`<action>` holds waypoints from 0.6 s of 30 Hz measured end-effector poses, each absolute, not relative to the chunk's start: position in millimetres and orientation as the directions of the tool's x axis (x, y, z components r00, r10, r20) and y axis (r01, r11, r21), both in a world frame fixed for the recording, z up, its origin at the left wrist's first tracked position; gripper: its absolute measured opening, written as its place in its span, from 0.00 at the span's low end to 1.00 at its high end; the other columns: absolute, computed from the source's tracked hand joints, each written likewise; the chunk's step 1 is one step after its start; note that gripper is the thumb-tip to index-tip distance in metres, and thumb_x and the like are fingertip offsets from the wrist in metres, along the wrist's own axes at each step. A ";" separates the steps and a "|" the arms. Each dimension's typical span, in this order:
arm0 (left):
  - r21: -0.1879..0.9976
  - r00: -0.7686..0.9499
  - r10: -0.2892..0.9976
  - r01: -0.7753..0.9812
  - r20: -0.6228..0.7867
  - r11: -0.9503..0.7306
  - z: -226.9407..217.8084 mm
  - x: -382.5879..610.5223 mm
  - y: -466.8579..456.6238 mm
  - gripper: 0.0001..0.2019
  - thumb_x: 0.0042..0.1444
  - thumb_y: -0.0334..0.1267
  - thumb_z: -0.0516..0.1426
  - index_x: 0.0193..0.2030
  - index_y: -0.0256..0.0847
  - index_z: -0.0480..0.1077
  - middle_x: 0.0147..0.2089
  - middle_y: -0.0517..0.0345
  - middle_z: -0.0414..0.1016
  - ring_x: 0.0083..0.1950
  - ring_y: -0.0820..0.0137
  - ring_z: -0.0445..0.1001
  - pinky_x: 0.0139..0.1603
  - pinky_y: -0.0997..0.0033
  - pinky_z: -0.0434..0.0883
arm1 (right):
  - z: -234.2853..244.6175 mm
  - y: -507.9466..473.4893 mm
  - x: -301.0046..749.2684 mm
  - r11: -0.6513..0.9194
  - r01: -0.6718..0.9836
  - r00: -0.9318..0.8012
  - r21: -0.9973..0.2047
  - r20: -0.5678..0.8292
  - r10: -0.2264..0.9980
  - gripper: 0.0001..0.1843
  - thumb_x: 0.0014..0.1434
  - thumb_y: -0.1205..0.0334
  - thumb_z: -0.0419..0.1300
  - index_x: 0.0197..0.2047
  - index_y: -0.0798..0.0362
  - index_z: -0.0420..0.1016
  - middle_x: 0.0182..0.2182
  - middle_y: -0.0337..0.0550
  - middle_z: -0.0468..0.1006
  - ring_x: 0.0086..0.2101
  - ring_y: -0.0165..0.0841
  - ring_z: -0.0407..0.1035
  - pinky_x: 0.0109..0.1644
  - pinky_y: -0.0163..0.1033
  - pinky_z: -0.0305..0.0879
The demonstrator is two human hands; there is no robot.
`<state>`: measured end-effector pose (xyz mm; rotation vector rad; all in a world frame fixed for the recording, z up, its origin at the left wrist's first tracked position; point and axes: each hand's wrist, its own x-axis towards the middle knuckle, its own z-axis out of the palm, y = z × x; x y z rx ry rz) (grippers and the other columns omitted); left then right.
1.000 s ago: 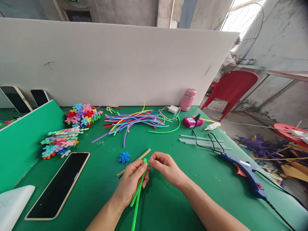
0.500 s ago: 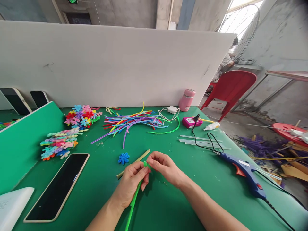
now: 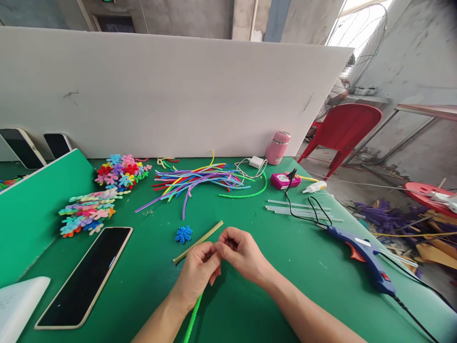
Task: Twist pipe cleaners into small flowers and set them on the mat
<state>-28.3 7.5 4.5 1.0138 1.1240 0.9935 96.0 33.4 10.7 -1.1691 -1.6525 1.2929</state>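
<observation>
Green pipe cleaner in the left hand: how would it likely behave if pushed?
The green pipe cleaner is probably light, being so thin. It likely bends easily and holds its curve, judging by the curved green strand beyond. Its fuzzy-looking surface should resist slipping.

We look out from the head – forward and down, close over the green tabletop (image 3: 150, 271) – towards the white panel (image 3: 185, 95) behind it

Green lit letters, seemingly "EXIT", stand on a dark sign (image 3: 107, 1) cut by the top edge. Nothing else can be read: the white label on the magenta box (image 3: 280, 183), the pale one on the blue glue gun (image 3: 373, 264) and the small mark low on the pink flask (image 3: 277, 148) are too small.
</observation>
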 end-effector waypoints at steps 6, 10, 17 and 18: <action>0.890 0.151 0.960 -0.363 -0.237 0.277 2.2 -30.6 10.7 0.12 0.47 0.40 0.59 0.19 0.36 0.66 0.18 0.64 0.65 0.18 0.78 0.62 0.20 0.78 0.60 | 6.4 35.3 96.3 0.100 0.164 -0.309 -0.981 0.045 0.950 0.12 0.55 0.56 0.52 0.25 0.55 0.63 0.19 0.37 0.67 0.22 0.27 0.60 0.26 0.32 0.55; 0.826 0.201 0.941 -0.454 -0.272 0.335 -0.2 -31.7 11.9 0.08 0.45 0.37 0.59 0.21 0.35 0.68 0.19 0.62 0.67 0.19 0.77 0.64 0.19 0.77 0.61 | 3.8 37.0 95.7 0.012 0.067 -0.379 -0.998 -0.014 0.925 0.15 0.56 0.53 0.50 0.24 0.54 0.61 0.16 0.36 0.67 0.19 0.27 0.61 0.24 0.33 0.54; 0.788 0.044 0.963 -0.565 -0.267 0.244 2.7 -30.9 18.5 0.04 0.41 0.33 0.61 0.22 0.35 0.72 0.23 0.59 0.73 0.26 0.73 0.69 0.28 0.74 0.66 | 3.8 44.7 100.2 0.024 0.101 -0.287 -0.995 -0.006 0.958 0.20 0.53 0.44 0.51 0.28 0.55 0.65 0.21 0.35 0.64 0.22 0.26 0.55 0.25 0.32 0.51; 0.794 0.033 0.966 -0.563 -0.257 0.230 4.3 -30.5 19.5 0.04 0.41 0.33 0.61 0.22 0.36 0.72 0.23 0.59 0.73 0.26 0.74 0.69 0.30 0.74 0.66 | 5.6 44.9 101.0 0.012 0.102 -0.315 -0.995 -0.021 0.949 0.21 0.53 0.44 0.51 0.28 0.55 0.66 0.21 0.35 0.63 0.22 0.25 0.54 0.25 0.32 0.50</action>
